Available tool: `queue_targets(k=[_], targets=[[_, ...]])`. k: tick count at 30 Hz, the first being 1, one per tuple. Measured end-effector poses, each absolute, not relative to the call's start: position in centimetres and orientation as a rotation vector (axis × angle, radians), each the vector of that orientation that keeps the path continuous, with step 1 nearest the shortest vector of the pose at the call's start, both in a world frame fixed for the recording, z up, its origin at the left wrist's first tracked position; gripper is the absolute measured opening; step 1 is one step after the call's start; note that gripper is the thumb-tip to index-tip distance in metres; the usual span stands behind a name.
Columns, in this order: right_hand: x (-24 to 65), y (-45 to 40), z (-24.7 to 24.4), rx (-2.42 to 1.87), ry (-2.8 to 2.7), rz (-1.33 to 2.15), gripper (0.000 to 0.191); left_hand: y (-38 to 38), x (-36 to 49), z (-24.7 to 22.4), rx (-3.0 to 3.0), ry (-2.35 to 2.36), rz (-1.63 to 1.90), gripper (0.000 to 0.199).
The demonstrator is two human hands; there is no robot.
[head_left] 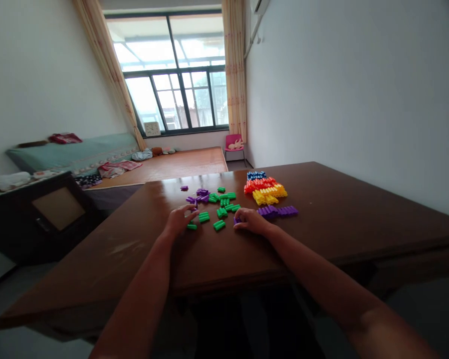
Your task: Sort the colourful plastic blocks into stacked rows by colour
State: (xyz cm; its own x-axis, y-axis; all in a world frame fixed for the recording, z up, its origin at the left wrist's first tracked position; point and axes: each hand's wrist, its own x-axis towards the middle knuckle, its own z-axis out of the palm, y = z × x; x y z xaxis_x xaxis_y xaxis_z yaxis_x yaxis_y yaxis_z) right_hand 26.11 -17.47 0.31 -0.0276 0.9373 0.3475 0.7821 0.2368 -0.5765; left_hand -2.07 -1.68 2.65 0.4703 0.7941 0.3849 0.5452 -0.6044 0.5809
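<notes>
My right hand (251, 221) rests on the table with its fingers closed round a purple plastic piece (237, 221), which shows at the fingertips. To the left, my left hand (178, 219) has thumb and forefinger curled about another purple piece (194, 209), partly hidden by the fingers. Between and beyond my hands lie scattered green pieces (219, 225), each like short tubes joined side by side. A loose cluster of purple pieces (202, 193) sits past my left hand. Just right of my right hand runs a row of purple pieces (287, 211).
Behind the purple row stand grouped yellow pieces (265, 198), red pieces (260, 185) and blue pieces (256, 175). The brown table (340, 214) has its front edge close to me. Beyond are a bed (187, 162), a pink chair (233, 139) and a dark cabinet (33, 219).
</notes>
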Motion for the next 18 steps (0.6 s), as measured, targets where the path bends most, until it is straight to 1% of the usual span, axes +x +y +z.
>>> queue_targets(k=[4,6,8,12,16,18], targets=[[31.1,-19.7,2.3,-1.525,-1.592,0.354,0.034,-2.2,-1.4,3.5,2.207,1.215,1.021,0.044],[35.2,-21.4,2.6,-1.555,-1.435,0.338,0.037,-2.8,-0.5,4.1,2.103,1.148,1.029,0.047],[39.0,-23.1,2.2,-1.578,-1.343,0.307,0.035,-3.6,1.4,4.7,2.048,1.042,1.011,0.047],[43.0,-25.6,0.1,-1.648,-1.337,0.210,0.029,-6.7,7.7,5.7,2.124,0.742,0.909,0.042],[43.2,-26.5,-1.5,-1.751,-1.417,-0.015,0.025,-11.0,15.5,5.9,2.285,0.492,0.796,0.034],[43.1,-26.8,-1.7,-1.802,-1.441,-0.056,0.024,-12.9,19.1,5.6,2.458,0.390,0.772,0.032]])
